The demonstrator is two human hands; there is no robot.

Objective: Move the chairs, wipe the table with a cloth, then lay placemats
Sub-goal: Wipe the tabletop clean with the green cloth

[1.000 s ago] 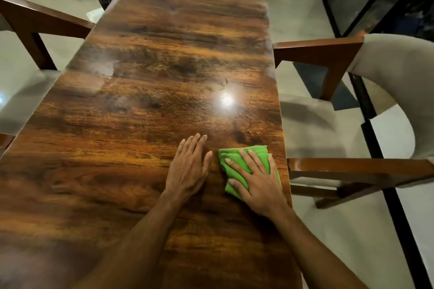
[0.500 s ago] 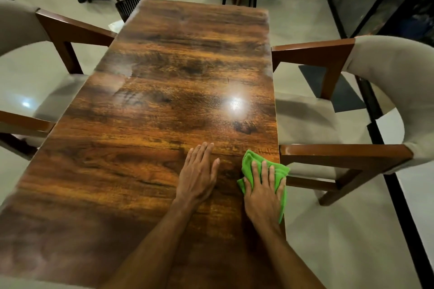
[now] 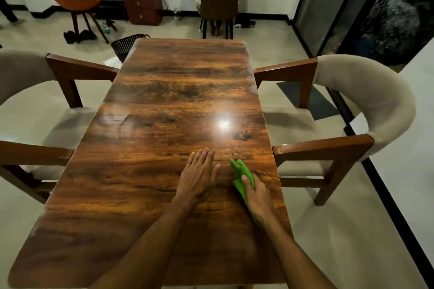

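Wiping w/ right hand (image 3: 257,192) gripping bunched green cloth (image 3: 240,171) near bench (image 3: 164,105) right edge; left hand (image 3: 198,175) flat, fingers (image 3: 202,157) straight. Better: spread cloth, overlap strokes toward far end.

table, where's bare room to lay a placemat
Far half of the table, between the armchairs, is bare; so is the near left, beside the left forearm. Crowded near the right edge: left hand flat, right hand gripping the green cloth.
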